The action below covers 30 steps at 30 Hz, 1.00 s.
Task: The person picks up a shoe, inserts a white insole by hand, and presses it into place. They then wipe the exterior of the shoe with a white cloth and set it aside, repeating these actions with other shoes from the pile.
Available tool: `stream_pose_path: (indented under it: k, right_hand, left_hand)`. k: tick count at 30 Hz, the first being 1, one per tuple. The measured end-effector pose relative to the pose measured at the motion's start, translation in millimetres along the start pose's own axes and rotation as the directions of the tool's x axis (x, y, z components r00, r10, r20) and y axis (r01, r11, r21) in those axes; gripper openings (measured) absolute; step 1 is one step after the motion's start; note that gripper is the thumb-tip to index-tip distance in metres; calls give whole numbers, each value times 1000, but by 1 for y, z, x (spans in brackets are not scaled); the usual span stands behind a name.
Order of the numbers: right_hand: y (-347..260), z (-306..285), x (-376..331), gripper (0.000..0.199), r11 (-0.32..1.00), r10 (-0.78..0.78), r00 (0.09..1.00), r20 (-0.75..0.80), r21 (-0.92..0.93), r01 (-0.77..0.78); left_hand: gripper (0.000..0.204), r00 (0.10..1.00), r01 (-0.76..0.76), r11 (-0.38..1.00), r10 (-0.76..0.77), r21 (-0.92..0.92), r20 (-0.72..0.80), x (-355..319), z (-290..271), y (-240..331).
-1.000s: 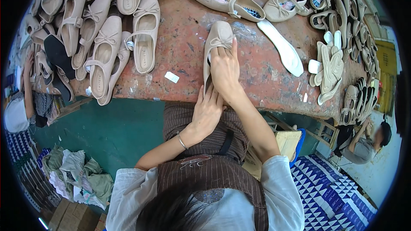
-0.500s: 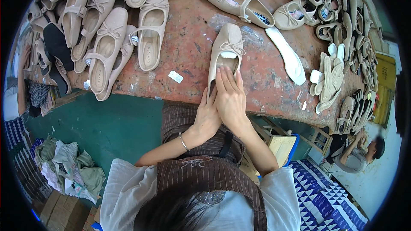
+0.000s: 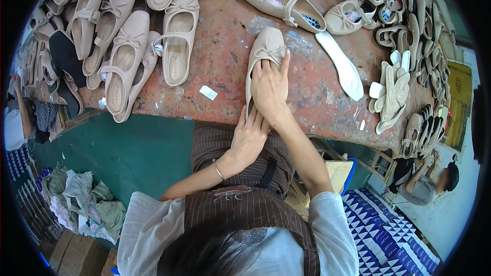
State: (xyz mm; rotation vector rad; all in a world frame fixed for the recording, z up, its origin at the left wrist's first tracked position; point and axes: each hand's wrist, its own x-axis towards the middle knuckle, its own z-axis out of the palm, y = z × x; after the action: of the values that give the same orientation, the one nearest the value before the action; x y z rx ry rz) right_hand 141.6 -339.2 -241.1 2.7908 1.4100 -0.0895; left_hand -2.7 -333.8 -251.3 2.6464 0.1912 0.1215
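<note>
A beige ballet-style shoe (image 3: 268, 40) with a bow points away from me near the front edge of the table. My right hand (image 3: 271, 89) has its fingers pushed inside the shoe's opening, under the bow, so their tips are hidden. Its thumb stays outside, along the shoe's right side. At the heel, my left hand (image 3: 249, 137) holds the shoe from the near end, fingers against it. Most of the shoe's inside is covered by my right hand. To the right lies a white insole (image 3: 341, 66) by itself.
Beige shoes (image 3: 125, 66) crowd the table's left, and more shoes (image 3: 279, 2) line the far side and right. A pile of beige straps or insole pieces (image 3: 391, 94) sits at right. A small white label (image 3: 207, 92) lies on the reddish table (image 3: 225, 46). A co-worker (image 3: 427, 184) is at far right.
My right hand has moved forward, its fingers going from flat at the shoe's heel part to deep inside the toe. The white piece seen inside the opening is now hidden.
</note>
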Motion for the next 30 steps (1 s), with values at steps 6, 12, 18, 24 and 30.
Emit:
stream_pose_path:
  k: [6,12,18,24,30]
  right_hand:
    - [4,-9,18,28,1000,18,957,288,13,-23]
    - [1,-6,25,31,999,44,972,232,-28,-39]
    - [8,-12,27,60,1000,-25,982,189,-1,25]
    - [119,-63,-48,31,385,47,984,-174,912,143]
    - [328,-59,-126,50,723,684,569,-457,319,-613]
  left_hand:
    - [44,998,13,999,-15,32,62,1,-4,1]
    - [46,999,32,999,-33,24,37,-5,1,2]
    - [44,980,59,998,-65,-38,-187,26,-10,8]
    - [37,947,55,954,-144,-295,-287,45,-76,-59]
    - [48,725,375,924,-240,78,-646,70,-335,-236]
